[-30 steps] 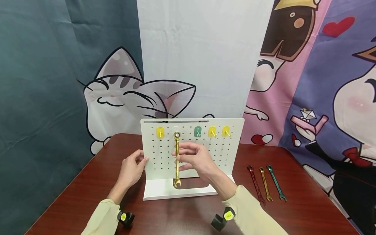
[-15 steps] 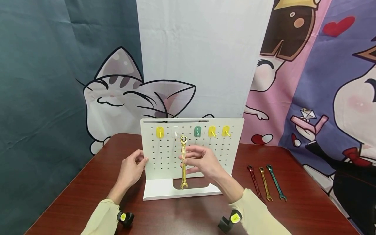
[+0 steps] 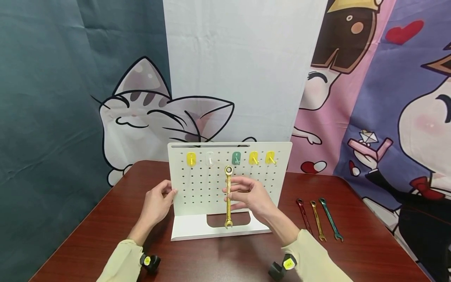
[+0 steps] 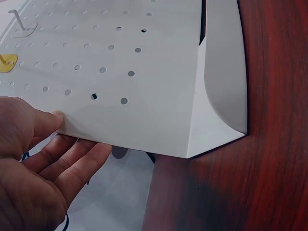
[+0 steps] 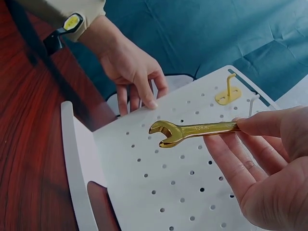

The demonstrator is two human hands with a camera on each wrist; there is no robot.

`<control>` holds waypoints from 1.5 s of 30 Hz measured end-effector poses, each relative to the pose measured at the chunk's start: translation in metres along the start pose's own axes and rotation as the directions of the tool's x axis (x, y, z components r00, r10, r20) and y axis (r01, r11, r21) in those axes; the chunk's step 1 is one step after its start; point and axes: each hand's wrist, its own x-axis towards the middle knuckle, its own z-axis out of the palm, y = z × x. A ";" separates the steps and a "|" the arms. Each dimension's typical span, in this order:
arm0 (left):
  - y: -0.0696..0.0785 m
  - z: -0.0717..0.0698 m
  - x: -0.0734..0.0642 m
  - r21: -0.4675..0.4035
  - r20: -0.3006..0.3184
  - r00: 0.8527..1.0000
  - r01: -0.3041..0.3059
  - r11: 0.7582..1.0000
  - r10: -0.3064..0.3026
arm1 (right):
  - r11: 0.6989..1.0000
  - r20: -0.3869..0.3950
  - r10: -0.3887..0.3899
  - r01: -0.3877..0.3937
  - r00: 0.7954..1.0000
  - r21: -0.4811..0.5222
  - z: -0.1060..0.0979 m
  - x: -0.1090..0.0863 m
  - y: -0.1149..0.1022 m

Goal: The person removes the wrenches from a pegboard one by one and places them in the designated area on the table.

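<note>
My right hand pinches a gold combination wrench by its shaft. The wrench hangs upright in front of the white pegboard, ring end up and open jaw down. In the right wrist view the open end of the wrench points left, with thumb and fingers on its shaft. My left hand grips the left edge of the pegboard. The left wrist view has the thumb on the front face and the fingers behind the edge.
Across the top of the pegboard sit a yellow hook, a clear hook, a green hook and two more yellow hooks. Red, gold and teal wrenches lie on the wooden table at the right.
The right hand has drawn the gold wrench off the clear hook and carried it right and slightly down. The clear hook now shows bare. The left hand has stayed on the board's edge.
</note>
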 end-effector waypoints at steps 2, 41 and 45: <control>0.000 -0.001 0.000 0.000 0.004 1.000 0.004 1.000 -0.004 | 1.000 -0.005 -0.003 0.003 1.000 0.009 -0.001 -0.001 0.000; 0.004 -0.003 -0.002 -0.008 0.010 1.000 0.014 1.000 -0.014 | 0.999 -0.071 0.036 -0.038 0.997 -0.030 -0.041 -0.015 0.013; 0.004 -0.003 -0.002 -0.005 0.008 1.000 0.010 1.000 -0.010 | 0.998 -0.086 0.042 -0.045 0.995 -0.035 -0.045 -0.016 0.014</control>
